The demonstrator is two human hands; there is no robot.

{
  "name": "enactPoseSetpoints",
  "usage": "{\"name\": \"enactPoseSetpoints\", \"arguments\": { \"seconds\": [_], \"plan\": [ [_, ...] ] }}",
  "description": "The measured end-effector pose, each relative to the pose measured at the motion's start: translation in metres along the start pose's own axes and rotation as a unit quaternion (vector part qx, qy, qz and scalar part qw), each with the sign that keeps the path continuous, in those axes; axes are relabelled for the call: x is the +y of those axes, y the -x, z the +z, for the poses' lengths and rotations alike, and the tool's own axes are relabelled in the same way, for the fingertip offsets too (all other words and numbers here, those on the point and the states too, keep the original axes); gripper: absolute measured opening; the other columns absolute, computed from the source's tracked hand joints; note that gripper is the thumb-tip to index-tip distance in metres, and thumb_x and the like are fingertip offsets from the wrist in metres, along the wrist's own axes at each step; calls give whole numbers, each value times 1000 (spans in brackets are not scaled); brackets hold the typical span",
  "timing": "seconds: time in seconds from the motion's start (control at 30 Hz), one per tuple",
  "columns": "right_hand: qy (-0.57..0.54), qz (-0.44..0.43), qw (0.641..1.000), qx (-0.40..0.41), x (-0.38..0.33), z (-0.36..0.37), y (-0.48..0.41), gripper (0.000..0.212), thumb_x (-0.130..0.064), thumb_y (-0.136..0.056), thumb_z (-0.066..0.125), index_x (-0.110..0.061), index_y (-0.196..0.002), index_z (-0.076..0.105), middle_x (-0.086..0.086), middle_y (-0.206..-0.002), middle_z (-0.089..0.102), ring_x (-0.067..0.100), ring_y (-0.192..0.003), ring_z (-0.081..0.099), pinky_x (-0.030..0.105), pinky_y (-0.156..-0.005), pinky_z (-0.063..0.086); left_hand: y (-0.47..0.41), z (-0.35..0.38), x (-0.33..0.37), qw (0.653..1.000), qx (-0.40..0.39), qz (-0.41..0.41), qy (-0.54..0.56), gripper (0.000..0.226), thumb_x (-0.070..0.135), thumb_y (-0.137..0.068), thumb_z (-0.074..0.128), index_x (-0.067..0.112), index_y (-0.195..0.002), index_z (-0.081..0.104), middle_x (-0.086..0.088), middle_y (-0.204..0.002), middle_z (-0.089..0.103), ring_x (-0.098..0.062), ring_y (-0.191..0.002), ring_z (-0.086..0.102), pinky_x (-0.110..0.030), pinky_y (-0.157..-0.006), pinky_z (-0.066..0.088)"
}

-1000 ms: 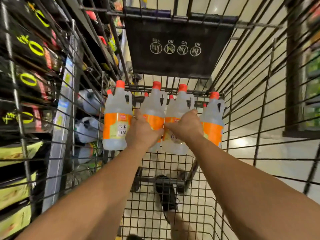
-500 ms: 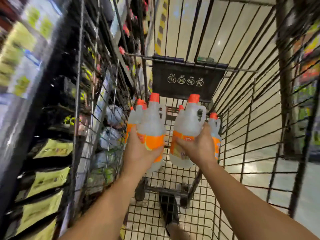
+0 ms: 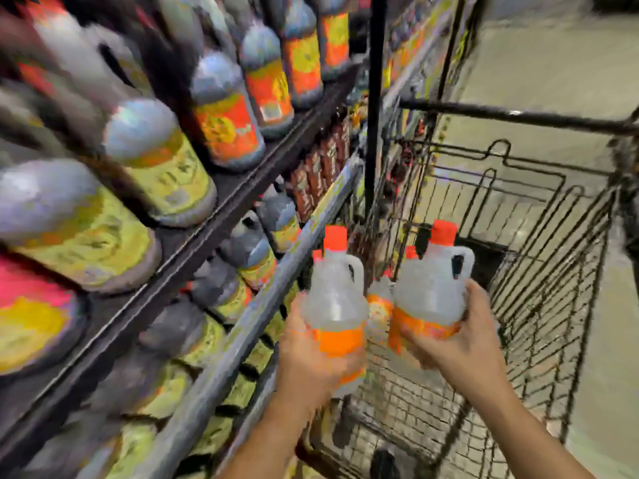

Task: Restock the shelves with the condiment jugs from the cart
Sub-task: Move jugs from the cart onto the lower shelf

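Note:
My left hand (image 3: 313, 361) grips a clear jug (image 3: 337, 299) with a red cap and orange label by its lower body. My right hand (image 3: 460, 340) grips a second, matching jug (image 3: 432, 288) the same way. Both jugs are upright and lifted above the wire cart (image 3: 539, 271), side by side and apart. Between and behind them further jugs (image 3: 380, 299) of the same kind stand low in the cart, partly hidden. The shelves (image 3: 221, 223) run along the left, close to my left hand.
Dark bottles with yellow and orange labels (image 3: 228, 126) fill the upper shelf; more dark jugs (image 3: 245, 250) stand on the shelf below. A grey shelf rail (image 3: 276, 281) slants beside my left hand. The cart's black handle bar (image 3: 518, 115) crosses upper right. Tiled floor lies to the right.
Both hands took hold of a jug each and lifted them out of the cart. The view has swung left and up toward the shelves, which look blurred.

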State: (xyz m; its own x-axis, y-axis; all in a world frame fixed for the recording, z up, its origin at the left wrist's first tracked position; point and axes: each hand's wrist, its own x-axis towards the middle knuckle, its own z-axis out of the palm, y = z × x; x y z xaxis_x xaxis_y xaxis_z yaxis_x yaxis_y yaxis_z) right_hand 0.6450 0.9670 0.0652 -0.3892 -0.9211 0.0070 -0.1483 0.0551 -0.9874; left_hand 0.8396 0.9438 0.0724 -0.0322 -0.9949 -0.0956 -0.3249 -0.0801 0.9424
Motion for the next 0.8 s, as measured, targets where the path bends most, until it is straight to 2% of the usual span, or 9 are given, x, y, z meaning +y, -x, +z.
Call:
{"name": "enactPoseSetpoints", "arguments": {
  "seconds": [0.13, 0.2, 0.23, 0.33, 0.4, 0.47, 0.5, 0.63, 0.8],
  "plan": [
    [-10, -54, 997, -62, -88, 29, 62, 87, -1, -59, 91, -26, -121, 36, -21, -105, 51, -33, -78, 49, -8, -66, 35, 67, -81, 33, 997, 67, 30, 39, 82, 15, -44, 85, 33, -113, 46, 21, -97, 67, 5, -82, 65, -12, -69, 49],
    [-42, -81, 991, -96, -116, 47, 88, 85, 15, -62, 82, -22, -122, 35, -18, -109, 52, -27, -82, 55, -1, -69, 43, 102, -116, 51, 992, 118, 43, 25, 86, 33, -39, 83, 36, -116, 44, 24, -97, 66, 8, -84, 63, -10, -69, 48],
    [-44, -103, 987, -112, -127, 56, 101, 87, 11, -60, 83, -23, -124, 36, -18, -110, 53, -24, -87, 56, 4, -74, 47, 120, -134, 58, 989, 141, 52, 15, 89, 40, -38, 81, 37, -118, 43, 21, -99, 66, 8, -85, 62, -10, -70, 48],
    [-8, -158, 974, -165, -152, 85, 137, 101, -31, -50, 94, -39, -133, 36, -23, -117, 57, -12, -106, 57, 22, -85, 52, 174, -183, 71, 976, 201, 78, 21, 90, 42, -39, 84, 33, -119, 43, 18, -107, 64, 9, -90, 61, -11, -73, 47],
    [-15, -189, 959, -209, -170, 107, 160, 113, -49, -39, 95, -34, -136, 39, -28, -121, 55, -8, -111, 57, 19, -89, 51, 210, -210, 79, 966, 243, 84, 20, 92, 33, -43, 90, 34, -122, 43, 20, -110, 62, 12, -95, 59, -9, -73, 46],
    [-29, -227, 943, -242, -186, 129, 184, 114, -30, -38, 100, -27, -135, 41, -42, -117, 51, -17, -108, 54, 5, -86, 45, 241, -233, 80, 952, 291, 89, 22, 91, 19, -49, 93, 32, -124, 42, 24, -111, 59, 16, -97, 56, -4, -72, 42],
    [-34, -242, 932, -268, -195, 141, 198, 108, -22, -43, 99, -32, -133, 41, -45, -114, 50, -20, -106, 53, 1, -83, 44, 254, -244, 78, 945, 315, 89, 19, 92, 17, -51, 93, 32, -125, 42, 24, -112, 59, 16, -99, 56, -3, -73, 42],
    [-50, -256, 901, -347, -214, 184, 239, 105, -61, -37, 90, -46, -127, 40, -29, -124, 53, -4, -117, 54, 17, -90, 50, 299, -284, 71, 912, 404, 72, 15, 92, 23, -51, 94, 39, -124, 41, 22, -116, 60, 11, -102, 58, -8, -75, 47],
    [-72, -286, 855, -426, -231, 227, 288, 94, -30, -45, 95, -53, -117, 39, -41, -114, 52, -16, -107, 54, 1, -79, 43, 345, -319, 57, 860, 508, 43, 2, 87, 16, -53, 91, 39, -119, 40, 20, -110, 57, 13, -95, 56, -5, -67, 45]
  ]
}}
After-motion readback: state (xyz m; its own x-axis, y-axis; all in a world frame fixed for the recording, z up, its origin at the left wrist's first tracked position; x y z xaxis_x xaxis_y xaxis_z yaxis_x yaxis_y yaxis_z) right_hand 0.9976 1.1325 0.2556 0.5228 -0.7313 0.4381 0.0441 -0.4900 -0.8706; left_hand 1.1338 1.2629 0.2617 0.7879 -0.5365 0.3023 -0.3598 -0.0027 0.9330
